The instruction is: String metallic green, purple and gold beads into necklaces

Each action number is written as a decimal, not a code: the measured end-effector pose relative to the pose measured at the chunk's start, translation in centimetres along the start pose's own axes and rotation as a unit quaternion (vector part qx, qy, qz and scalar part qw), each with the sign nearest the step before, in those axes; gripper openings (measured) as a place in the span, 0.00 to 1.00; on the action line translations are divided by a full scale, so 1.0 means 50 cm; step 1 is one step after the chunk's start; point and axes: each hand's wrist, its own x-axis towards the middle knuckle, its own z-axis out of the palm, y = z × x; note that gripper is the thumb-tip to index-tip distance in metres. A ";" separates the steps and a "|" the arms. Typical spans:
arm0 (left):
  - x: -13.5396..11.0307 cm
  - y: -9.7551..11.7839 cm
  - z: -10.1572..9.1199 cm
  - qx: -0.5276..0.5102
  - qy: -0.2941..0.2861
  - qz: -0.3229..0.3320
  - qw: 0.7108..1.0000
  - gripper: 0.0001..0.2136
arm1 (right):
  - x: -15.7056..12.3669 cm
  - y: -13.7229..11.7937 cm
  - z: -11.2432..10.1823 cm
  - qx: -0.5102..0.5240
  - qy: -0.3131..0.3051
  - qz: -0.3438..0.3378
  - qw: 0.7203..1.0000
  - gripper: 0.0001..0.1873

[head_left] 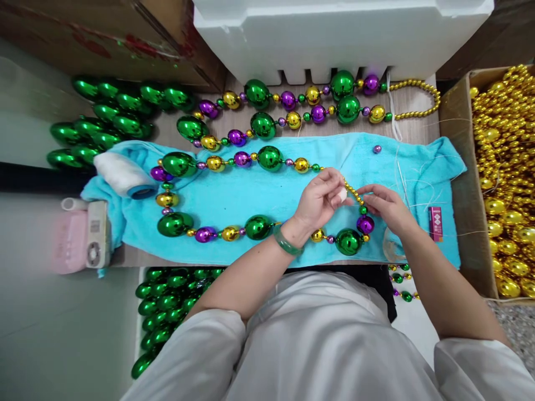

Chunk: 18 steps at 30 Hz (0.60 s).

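A long strand of green, gold and purple beads point(259, 225) loops across a turquoise towel point(234, 192). My left hand point(321, 197) is closed in a pinch on the strand's run of small gold beads point(354, 193); its fingertip is taped white and a green bangle sits on the wrist. My right hand point(387, 206) is pinched on the same strand just to the right, beside a small green bead and a purple bead point(365, 224). A lone purple bead point(377, 148) lies loose on the towel.
A second bead strand point(292, 106) lies behind the towel below a white foam block point(334, 33). Green beads fill piles at left point(108, 120) and bottom left point(167, 306). A box of gold beads point(505, 172) stands right. A thread spool point(125, 175), a pink fan point(83, 234) and a red lighter point(435, 223) lie nearby.
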 end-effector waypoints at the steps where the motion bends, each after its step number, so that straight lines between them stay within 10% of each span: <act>1: 0.001 -0.003 0.001 0.046 -0.010 0.004 0.999 0.08 | -0.001 -0.002 0.002 -0.006 0.007 -0.005 1.000 0.17; 5: 0.003 -0.022 0.003 0.170 -0.031 0.027 0.985 0.07 | -0.002 0.001 0.009 -0.064 0.070 -0.048 0.994 0.14; 18: 0.006 -0.017 -0.016 -0.042 -0.003 -0.106 0.993 0.06 | 0.014 0.000 -0.003 -0.069 0.090 -0.066 0.991 0.10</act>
